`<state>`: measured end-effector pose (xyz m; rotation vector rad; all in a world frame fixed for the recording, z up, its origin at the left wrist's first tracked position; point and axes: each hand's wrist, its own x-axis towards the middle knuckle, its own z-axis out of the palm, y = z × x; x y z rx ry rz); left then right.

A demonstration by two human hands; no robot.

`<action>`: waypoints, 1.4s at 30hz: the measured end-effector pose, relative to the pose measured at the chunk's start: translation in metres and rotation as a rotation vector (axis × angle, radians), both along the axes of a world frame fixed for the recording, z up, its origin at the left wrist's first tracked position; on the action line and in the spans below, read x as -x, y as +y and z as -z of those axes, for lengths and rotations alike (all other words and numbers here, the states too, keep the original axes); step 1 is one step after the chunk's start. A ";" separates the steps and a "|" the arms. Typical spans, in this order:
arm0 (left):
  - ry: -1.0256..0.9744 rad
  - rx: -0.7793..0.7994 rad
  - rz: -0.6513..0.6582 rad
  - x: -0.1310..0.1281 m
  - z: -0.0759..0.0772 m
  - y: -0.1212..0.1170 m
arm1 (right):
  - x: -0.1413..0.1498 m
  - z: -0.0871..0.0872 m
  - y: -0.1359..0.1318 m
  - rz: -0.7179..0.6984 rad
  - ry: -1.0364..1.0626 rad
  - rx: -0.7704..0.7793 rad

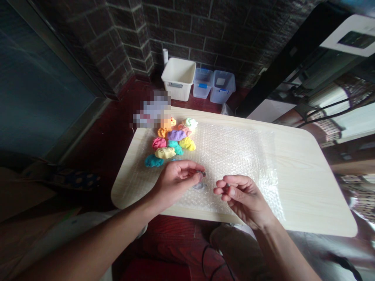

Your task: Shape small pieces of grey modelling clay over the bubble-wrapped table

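My left hand (pixel 180 177) is closed in a pinch on a small dark grey piece (pixel 201 173), its kind too small to make out. To the right, my right hand (pixel 238 191) pinches another small dark bit (pixel 227 185) between thumb and fingers. The two hands are apart, over a sheet of bubble wrap (pixel 231 156). Below my left fingertips lies a grey roundish item (pixel 198 186), partly hidden. Beyond my left hand, several lumps of coloured modelling clay sit together, among them a pale yellow lump (pixel 165 152), a purple lump (pixel 176 135) and a teal lump (pixel 154 160).
The bubble wrap lies on a light wooden table (pixel 310 187) with rounded corners. Past its far edge stand a white bin (pixel 178 74) and two clear plastic boxes (pixel 222 86). A pixelated patch (pixel 152 111) covers something at the far left corner. A cable (pixel 205 257) hangs below the near edge.
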<state>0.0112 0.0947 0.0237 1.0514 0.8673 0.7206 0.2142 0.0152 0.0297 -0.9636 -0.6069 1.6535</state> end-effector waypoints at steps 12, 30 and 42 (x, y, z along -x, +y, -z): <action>0.026 -0.017 -0.007 0.000 0.000 0.000 | -0.002 -0.002 -0.002 -0.072 0.031 0.003; 0.023 0.011 -0.004 0.000 0.003 0.000 | -0.003 -0.004 -0.006 -0.069 0.138 -0.003; 0.017 -0.005 0.008 0.002 0.005 0.000 | -0.002 0.001 -0.003 -0.084 0.268 -0.058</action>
